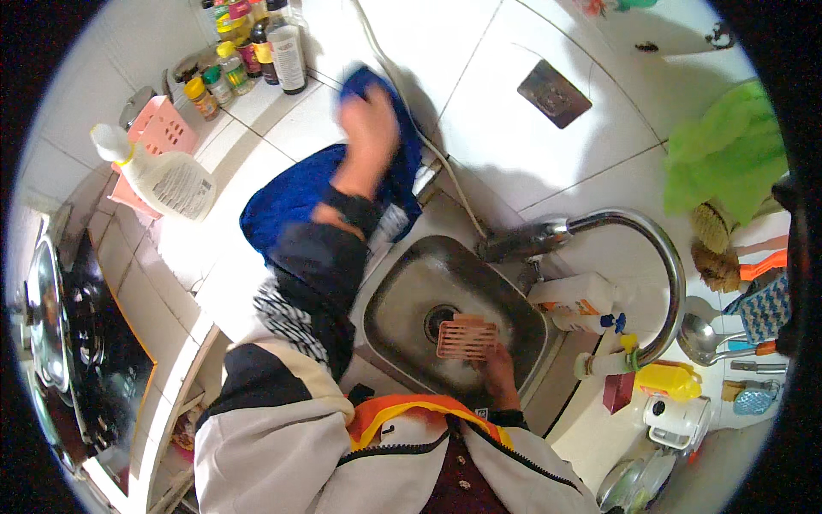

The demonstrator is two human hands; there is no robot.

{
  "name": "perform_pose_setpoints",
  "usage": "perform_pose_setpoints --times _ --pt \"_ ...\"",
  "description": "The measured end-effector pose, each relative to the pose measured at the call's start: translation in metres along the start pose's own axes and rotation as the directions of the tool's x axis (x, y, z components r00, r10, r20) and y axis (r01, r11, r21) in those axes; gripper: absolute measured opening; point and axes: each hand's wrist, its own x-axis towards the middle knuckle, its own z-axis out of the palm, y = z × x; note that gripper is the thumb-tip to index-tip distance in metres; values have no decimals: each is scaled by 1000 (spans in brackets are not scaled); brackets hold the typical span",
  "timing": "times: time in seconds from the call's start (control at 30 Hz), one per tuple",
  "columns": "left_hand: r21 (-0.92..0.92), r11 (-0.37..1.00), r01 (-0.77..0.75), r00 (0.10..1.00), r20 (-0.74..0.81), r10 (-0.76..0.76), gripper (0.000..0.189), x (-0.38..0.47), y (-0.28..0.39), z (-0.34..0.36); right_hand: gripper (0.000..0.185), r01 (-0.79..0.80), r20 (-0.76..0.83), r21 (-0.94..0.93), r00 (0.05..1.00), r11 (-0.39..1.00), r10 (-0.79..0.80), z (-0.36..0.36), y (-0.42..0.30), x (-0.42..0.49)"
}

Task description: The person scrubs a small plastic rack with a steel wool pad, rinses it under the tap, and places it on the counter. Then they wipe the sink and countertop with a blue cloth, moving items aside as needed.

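My left hand (371, 132), blurred, grips a dark blue cloth (292, 189) at the counter's back edge by the tiled wall. Part of the cloth spreads over the white counter under my forearm, and another part rises behind my fingers. Over the stainless steel sink (443, 263), my right hand (499, 379) holds a pink slotted plastic tray (467, 339) by its near right edge. The tray partly covers the drain (438, 318). A chrome gooseneck faucet (671, 270) arches at the sink's right side.
A spray bottle (170, 180) and a pink perforated basket (164, 125) stand left of the cloth. Several seasoning bottles (286, 54) line the back corner. A pale hose (443, 157) runs down to the faucet base. White bottles (571, 295) stand right of the sink; a black stove (103, 347) is at left.
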Motion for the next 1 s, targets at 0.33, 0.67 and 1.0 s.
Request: perform_pose_setpoints --times 0.33,0.67,1.0 --pt "520 639 -567 710 701 59 53 2 -58 63 34 39 34 -70 999 997 -36 -8 30 29" --pt "-18 994 -106 929 355 105 9 -55 7 -12 23 -24 2 -104 1000 994 25 1 3 13" --pt "34 874 -484 512 821 252 17 -109 0 58 27 -5 -40 146 999 989 11 -10 18 4"
